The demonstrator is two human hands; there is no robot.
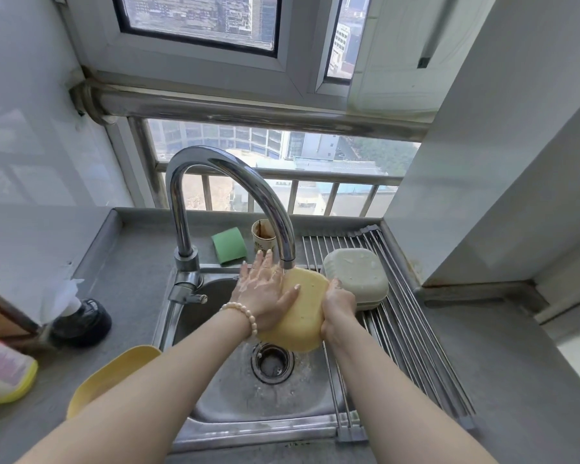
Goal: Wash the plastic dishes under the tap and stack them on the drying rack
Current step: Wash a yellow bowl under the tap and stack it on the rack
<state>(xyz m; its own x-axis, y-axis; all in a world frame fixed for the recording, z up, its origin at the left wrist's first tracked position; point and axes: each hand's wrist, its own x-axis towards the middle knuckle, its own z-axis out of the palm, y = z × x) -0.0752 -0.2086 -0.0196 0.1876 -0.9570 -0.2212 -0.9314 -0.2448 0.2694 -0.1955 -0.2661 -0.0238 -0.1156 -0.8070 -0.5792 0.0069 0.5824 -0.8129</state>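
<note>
Both hands worked at the centre of the frame over the sink (215, 390). Left hand (265, 293), wet and with a bead bracelet (245, 316) at the wrist, lay flat with fingers spread against the upturned underside of the yellow dish (307, 313); right hand (339, 309) gripped the dish's right edge with curled fingers. Largest in view was the grey countertop (499, 380), spanning the lower frame on both sides of the stainless sink. A window railing (248, 108) ran across the upper centre. The drying rack (412, 336), a roll of steel rods, covered the right part of the sink in the centre right. The chrome tap (221, 189) arched from centre left toward the middle, its spout ending just above the yellow dish, with water running onto the dish and the left hand. A second yellow dish (114, 373) sat on the counter at the lower left, partly hidden by the left forearm. A pale green dish (357, 276) rested upside down on the rack, just beside the right hand. A colourful bottle (4, 366) lay at the far left edge, near a black object (84, 323). A green sponge (230, 246) and a stained cup (263, 237) stood behind the tap. The drain strainer (272, 363) sat below the held dish.
</note>
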